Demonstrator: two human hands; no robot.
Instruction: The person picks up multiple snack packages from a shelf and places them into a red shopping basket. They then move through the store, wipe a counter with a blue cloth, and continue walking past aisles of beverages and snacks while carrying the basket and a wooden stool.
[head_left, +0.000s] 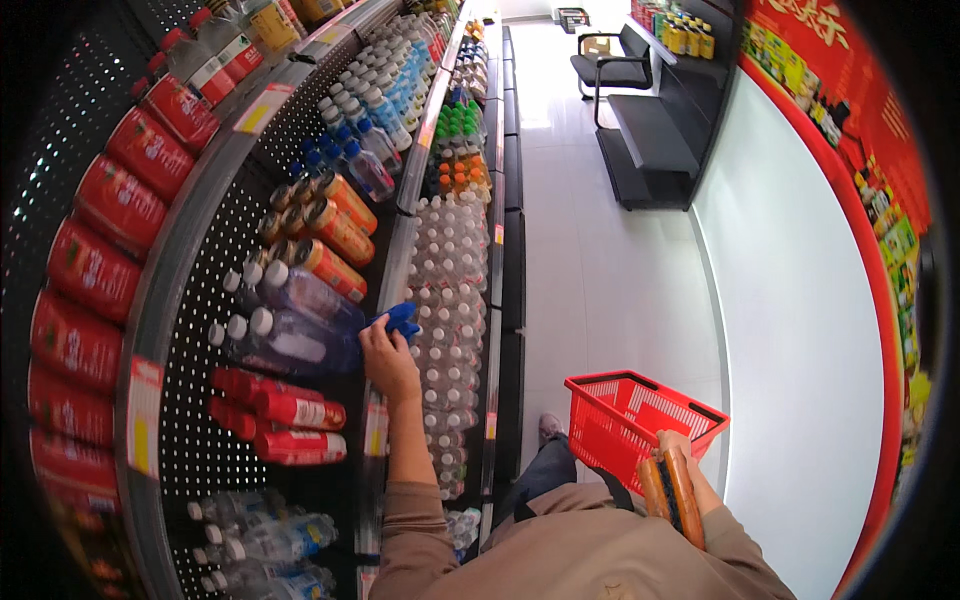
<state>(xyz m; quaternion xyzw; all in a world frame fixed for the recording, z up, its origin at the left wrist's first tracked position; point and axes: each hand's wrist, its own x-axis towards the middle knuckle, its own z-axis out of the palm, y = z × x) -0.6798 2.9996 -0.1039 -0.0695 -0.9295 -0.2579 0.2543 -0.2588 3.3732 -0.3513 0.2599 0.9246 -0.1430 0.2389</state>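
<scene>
My left hand holds a blue cloth at the front edge of a shelf. Just left of it, large clear bottles with white caps lie or lean on that shelf, with orange cans beyond them and red cans nearer me. Low at the right, my right hand grips near the rim of a red plastic shopping basket. A brown and black object, perhaps a handle or strap, lies over the right wrist; what it is I cannot tell.
Rows of small white-capped bottles fill a lower shelf. Red packs line the upper shelf at far left. Along the aisle floor stand a black chair and a dark shelf unit; a white wall panel bounds the right side.
</scene>
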